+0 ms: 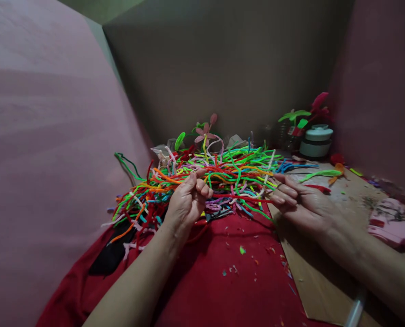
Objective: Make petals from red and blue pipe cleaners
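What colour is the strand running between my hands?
The strand is red, clearest in the head view.

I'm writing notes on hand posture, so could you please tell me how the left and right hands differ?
The left hand is curled, while the right hand is more open. The left hand overlaps the pile of colourful strands; the right hand appears mostly against the tan board. Both are ungloved, and a red strand stretches between them.
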`<state>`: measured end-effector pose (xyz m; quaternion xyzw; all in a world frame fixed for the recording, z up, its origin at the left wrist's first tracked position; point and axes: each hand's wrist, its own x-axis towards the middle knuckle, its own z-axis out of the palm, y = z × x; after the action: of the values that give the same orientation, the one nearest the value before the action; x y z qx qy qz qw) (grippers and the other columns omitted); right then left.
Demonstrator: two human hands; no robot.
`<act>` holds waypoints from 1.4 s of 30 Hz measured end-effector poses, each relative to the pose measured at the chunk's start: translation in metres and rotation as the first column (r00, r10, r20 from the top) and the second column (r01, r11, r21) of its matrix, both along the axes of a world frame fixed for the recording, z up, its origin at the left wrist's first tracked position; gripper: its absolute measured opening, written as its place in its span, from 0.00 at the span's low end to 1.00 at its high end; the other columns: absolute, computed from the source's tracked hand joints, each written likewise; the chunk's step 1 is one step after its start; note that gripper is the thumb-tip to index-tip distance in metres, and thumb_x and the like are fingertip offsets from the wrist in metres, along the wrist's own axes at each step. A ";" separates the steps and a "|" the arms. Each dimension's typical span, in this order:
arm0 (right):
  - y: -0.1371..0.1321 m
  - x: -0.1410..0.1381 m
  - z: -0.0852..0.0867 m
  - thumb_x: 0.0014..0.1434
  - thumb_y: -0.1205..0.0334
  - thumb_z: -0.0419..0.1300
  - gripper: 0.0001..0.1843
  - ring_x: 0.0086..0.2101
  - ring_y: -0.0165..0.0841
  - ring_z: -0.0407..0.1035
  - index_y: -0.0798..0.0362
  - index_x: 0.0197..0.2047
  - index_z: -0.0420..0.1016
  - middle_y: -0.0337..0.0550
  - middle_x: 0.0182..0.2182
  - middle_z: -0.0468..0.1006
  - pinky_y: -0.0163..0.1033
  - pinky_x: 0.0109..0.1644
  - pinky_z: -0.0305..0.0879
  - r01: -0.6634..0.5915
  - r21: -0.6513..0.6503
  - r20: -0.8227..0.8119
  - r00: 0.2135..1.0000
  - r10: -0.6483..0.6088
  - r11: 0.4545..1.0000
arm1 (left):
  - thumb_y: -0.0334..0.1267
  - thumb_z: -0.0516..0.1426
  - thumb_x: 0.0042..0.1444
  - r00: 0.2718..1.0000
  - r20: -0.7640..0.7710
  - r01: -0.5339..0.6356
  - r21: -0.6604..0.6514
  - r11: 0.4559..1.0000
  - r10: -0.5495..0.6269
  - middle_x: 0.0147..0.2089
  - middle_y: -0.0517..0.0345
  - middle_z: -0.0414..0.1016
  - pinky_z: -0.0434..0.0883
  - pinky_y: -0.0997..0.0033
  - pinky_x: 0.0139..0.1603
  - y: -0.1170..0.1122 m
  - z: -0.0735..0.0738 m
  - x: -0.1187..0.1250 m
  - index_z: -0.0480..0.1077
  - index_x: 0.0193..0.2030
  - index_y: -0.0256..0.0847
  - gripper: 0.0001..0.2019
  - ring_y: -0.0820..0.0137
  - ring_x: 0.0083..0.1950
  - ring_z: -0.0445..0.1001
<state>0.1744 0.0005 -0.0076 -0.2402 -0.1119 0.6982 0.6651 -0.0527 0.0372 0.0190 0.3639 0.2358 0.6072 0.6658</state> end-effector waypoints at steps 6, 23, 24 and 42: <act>-0.002 -0.001 0.006 0.64 0.71 0.46 0.11 0.12 0.20 0.41 0.57 0.32 0.66 0.26 0.13 0.46 0.28 0.16 0.48 0.043 -0.027 0.052 0.998 -0.041 0.999 | 0.33 0.48 0.61 0.998 -0.016 0.056 0.068 0.996 -0.055 0.14 0.72 0.44 0.55 0.79 0.19 -0.005 0.005 -0.002 0.71 0.36 0.30 0.12 0.83 0.14 0.43; -0.009 0.000 0.017 0.63 0.69 0.47 0.14 0.11 0.21 0.37 0.56 0.28 0.68 0.26 0.08 0.45 0.27 0.14 0.46 0.035 -0.056 0.133 0.991 -0.027 0.998 | 0.35 0.50 0.60 0.990 -0.124 0.083 0.155 0.984 -0.064 0.16 0.71 0.38 0.51 0.79 0.19 -0.015 0.012 -0.004 0.70 0.30 0.33 0.11 0.83 0.15 0.40; -0.008 0.001 0.015 0.63 0.69 0.47 0.15 0.11 0.21 0.38 0.56 0.28 0.68 0.26 0.08 0.46 0.27 0.14 0.47 0.032 -0.044 0.121 0.992 -0.026 0.999 | 0.36 0.51 0.59 0.988 -0.134 0.091 0.154 0.984 -0.071 0.16 0.71 0.38 0.51 0.79 0.19 -0.015 0.012 -0.004 0.70 0.30 0.34 0.11 0.83 0.15 0.40; -0.006 0.003 0.016 0.63 0.67 0.48 0.10 0.16 0.24 0.61 0.55 0.35 0.70 0.34 0.14 0.64 0.31 0.24 0.68 0.075 0.031 -0.046 0.996 -0.074 0.997 | 0.33 0.48 0.61 1.000 -0.013 -0.001 0.160 0.987 0.003 0.15 0.70 0.39 0.56 0.79 0.20 -0.017 0.018 -0.004 0.70 0.29 0.34 0.13 0.82 0.14 0.43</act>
<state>0.1773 -0.0052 0.0087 -0.2176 -0.0993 0.6762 0.6968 -0.0570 0.0205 0.0374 0.4199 0.1909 0.6227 0.6321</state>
